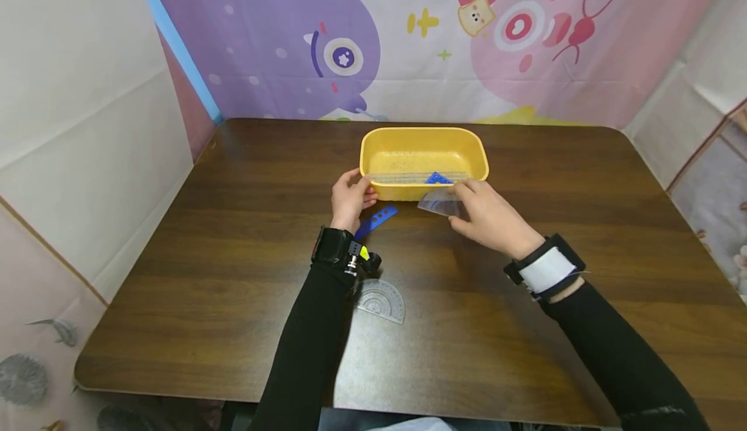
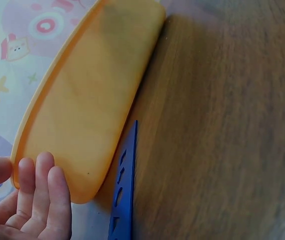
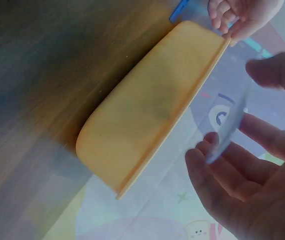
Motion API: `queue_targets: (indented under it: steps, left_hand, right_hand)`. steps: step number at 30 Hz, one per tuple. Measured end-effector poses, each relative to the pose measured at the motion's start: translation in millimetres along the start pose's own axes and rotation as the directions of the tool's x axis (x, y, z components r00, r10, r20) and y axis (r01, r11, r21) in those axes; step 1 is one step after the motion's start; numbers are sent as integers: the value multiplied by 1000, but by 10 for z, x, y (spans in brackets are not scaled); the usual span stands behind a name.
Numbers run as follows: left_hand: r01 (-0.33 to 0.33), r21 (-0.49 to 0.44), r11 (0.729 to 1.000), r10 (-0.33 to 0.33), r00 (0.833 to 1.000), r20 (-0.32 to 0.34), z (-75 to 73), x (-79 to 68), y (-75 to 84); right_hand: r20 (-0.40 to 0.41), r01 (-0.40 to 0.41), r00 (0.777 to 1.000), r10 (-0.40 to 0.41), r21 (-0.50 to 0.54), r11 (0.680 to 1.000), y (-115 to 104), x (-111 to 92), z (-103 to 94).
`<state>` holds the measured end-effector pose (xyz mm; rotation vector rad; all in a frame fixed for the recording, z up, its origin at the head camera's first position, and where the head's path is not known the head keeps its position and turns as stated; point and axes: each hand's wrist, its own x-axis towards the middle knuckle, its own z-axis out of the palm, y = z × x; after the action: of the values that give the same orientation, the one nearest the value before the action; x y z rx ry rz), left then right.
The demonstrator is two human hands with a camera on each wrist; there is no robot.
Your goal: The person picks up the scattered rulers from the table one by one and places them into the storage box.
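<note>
My left hand pinches the rim at the near left corner of a yellow plastic bin; in the left wrist view its thumb and fingers lie at the bin's edge. My right hand holds a clear set square just outside the bin's near wall. Edge-on in the right wrist view, the set square sits between thumb and fingers. A clear ruler and a blue set square lie inside the bin, partly hidden by its near wall.
On the brown table, a blue ruler with cut-out holes lies beside my left hand. A clear protractor is nearer me, by the left forearm. Behind the table hangs a printed cloth.
</note>
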<state>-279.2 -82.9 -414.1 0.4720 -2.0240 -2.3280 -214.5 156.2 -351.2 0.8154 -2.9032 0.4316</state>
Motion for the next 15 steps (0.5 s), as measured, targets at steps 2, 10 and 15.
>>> queue_targets:
  steps: [2, 10, 15]
  left_hand:
    - [0, 1, 1000, 0, 1000, 0, 1, 2, 6]
    - [2, 7, 1000, -2, 1000, -3, 4, -8, 12]
    - [6, 5, 1000, -6, 1000, -4, 6, -8, 14]
  right_hand:
    - [-15, -1, 1000, 1, 0, 1000, 16, 30, 6]
    - [-40, -11, 999, 11, 5, 1000, 53, 124, 16]
    - [-71, -10, 997, 9, -13, 1000, 72, 180, 37]
